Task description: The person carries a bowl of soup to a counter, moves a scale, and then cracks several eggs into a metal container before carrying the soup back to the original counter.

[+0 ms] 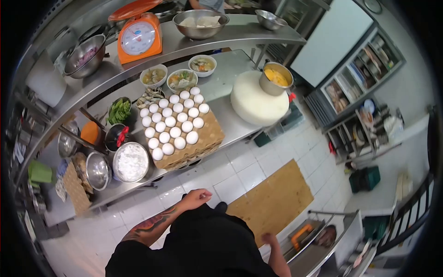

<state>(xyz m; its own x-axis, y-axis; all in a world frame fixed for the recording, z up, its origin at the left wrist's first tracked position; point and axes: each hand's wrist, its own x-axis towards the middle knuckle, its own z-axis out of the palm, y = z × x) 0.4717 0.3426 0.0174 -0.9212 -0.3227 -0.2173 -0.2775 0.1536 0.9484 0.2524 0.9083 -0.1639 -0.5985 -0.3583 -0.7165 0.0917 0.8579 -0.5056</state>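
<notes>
My left hand (197, 198) is in front of my body, above the tiled floor, with its fingers curled together and nothing visible in them. Low on the right, my right hand (269, 238) hangs beside my body near the brown mat; its fingers are blurred and partly hidden. Neither hand touches the counter. Nearest to my left hand on the counter are stacked cardboard trays (210, 134) with many white eggs (170, 121) on top and a metal bowl of white powder (131, 162).
Three soup bowls (153, 75) stand behind the eggs. A round white block (259, 99) carries a pot of yellow pieces (276, 78). An orange scale (140, 39) is on the upper shelf. A brown mat (272, 198) lies on the floor. Another person (207, 5) is at the top.
</notes>
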